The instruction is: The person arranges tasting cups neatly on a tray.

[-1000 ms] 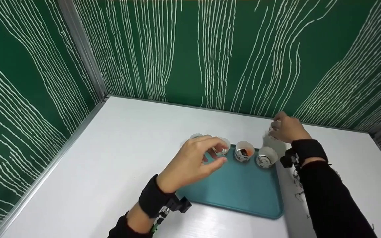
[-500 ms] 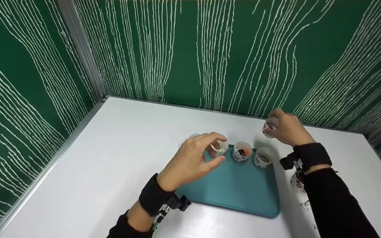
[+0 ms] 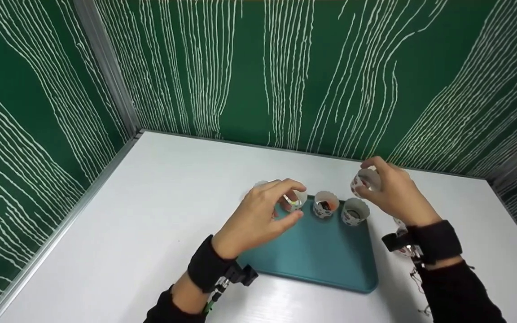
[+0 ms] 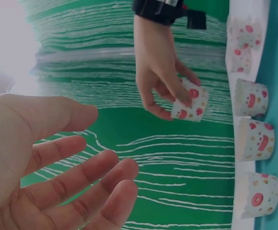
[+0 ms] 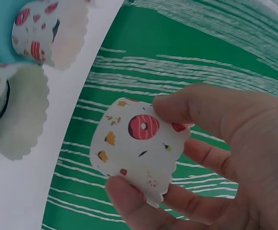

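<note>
My right hand (image 3: 395, 193) holds a white paper baking cup (image 3: 359, 183) by its sides, between thumb and fingers. The cup has a printed pink doughnut pattern and a scalloped rim. It is in the air just behind the teal tray's (image 3: 321, 251) back right corner. Over the tray's left part hovers my left hand (image 3: 258, 220), fingers loosely bent with nothing in them. A row of similar cups lines the tray's back edge. One cup (image 3: 326, 211) contains something orange and black; the right end cup (image 3: 354, 217) has a dark ring-like thing inside. My left hand partly hides another cup (image 3: 301, 199).
More paper cups (image 3: 403, 248) stand right of the tray, partly hidden by my right wrist. Thin dark strands (image 3: 420, 280) lie near my right sleeve. Green walls (image 3: 285, 89) with white wavy lines border the white table (image 3: 173, 193) at the back and sides.
My right hand has moved a little left and then nearer the tray, with the baking cup now showing its open top more. My left hand has stayed almost still.
</note>
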A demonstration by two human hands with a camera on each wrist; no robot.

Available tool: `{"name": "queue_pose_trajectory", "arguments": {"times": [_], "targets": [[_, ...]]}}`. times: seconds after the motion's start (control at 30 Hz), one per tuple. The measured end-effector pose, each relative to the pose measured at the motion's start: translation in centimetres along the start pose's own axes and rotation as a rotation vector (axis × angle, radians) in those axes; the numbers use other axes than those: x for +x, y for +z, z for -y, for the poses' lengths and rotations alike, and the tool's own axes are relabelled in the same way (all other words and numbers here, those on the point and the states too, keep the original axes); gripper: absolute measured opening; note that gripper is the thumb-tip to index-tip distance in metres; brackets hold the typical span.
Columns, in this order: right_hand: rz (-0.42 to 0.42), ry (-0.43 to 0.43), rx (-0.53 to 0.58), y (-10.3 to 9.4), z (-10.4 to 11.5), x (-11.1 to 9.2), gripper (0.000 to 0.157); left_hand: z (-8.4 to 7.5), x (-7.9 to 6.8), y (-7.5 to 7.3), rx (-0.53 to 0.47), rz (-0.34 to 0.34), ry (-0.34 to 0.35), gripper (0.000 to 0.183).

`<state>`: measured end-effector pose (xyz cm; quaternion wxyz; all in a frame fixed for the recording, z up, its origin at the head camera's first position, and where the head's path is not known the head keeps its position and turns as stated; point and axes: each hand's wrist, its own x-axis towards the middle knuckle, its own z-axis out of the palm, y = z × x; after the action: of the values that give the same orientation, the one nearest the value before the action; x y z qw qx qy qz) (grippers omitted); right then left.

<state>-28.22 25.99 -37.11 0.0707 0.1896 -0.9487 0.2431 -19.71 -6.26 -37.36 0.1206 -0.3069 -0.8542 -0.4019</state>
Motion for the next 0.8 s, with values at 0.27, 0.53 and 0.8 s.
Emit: {"name": "queue_pose_trajectory", "arguments": {"times": [0.27,0.53,0.8], "targets": [[-0.100,-0.048,0.005,0.7,1.8,-3.0,0.045,0.0,-0.1,0.2,-0.001,0.004,0.014,0.038],[-0.139,-0.007,0.014,1.1,3.6,-6.1,0.049,-0.1,-0.1,0.6,-0.039,0.032,0.016,0.040],[-0.179,-0.067,0.062,1.5,4.6,-7.2,0.050,-0.2,-0.1,0.7,-0.027,0.052,0.011,0.046]]}}
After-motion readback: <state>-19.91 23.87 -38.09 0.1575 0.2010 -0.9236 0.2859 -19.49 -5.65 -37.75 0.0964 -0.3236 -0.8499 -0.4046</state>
